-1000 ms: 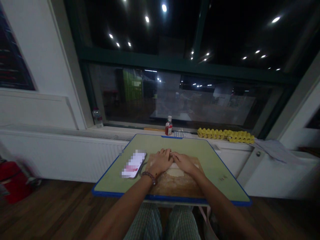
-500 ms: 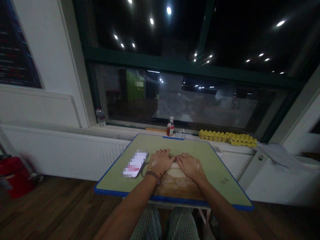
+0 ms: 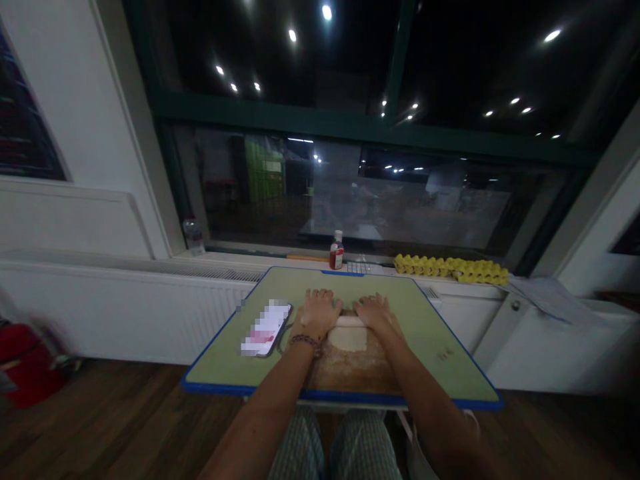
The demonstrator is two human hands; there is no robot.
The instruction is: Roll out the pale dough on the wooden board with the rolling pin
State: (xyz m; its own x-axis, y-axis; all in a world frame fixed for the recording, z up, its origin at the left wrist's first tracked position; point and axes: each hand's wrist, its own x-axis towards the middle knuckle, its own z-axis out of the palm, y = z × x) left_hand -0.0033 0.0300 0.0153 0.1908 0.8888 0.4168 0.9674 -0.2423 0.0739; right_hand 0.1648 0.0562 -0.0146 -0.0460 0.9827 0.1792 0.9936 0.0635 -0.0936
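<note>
Both palms lie over a pale rolling pin (image 3: 350,321), which runs sideways across a wooden board (image 3: 350,375). My left hand (image 3: 320,313), with a beaded bracelet at its wrist, rests flat on the pin's left part, fingers spread and pointing forward. On the right part, my right hand (image 3: 375,312) lies likewise, its fingers stretched out past the pin. Between the wrists, a flat sheet of pale dough (image 3: 349,339) shows on the near side of the pin. Its far edge is hidden under the pin. Flour dusts the board.
A phone (image 3: 266,328) lies left of the board on the blue-edged green table (image 3: 450,380). On the windowsill behind are a sauce bottle (image 3: 337,251), a clear bottle (image 3: 193,237) and yellow egg trays (image 3: 450,268). A radiator (image 3: 125,307) stands at the left.
My hands have moved apart and slightly forward with the rolling pin. More of the dough sheet shows between them. The whole view has shifted slightly.
</note>
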